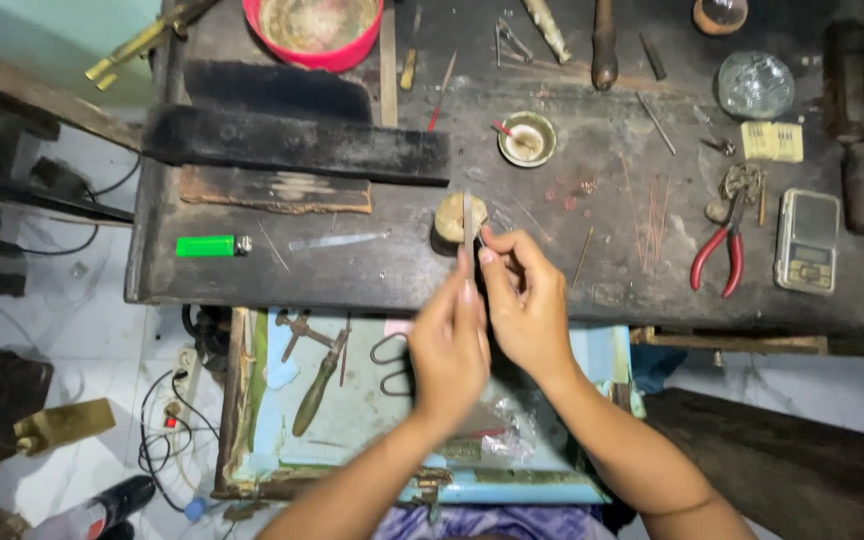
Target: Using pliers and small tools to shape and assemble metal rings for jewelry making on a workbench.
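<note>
Here the left hand (449, 345) and right hand (524, 305) both pinch a thin upright metal strip (468, 222) over the round wooden block (449, 217) at the dark workbench (352, 270) edge, so a firm, low pinch seems best to steady it

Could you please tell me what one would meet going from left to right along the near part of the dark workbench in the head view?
Green lighter → left hand → right hand → red-handled pliers → small digital scale.
</note>
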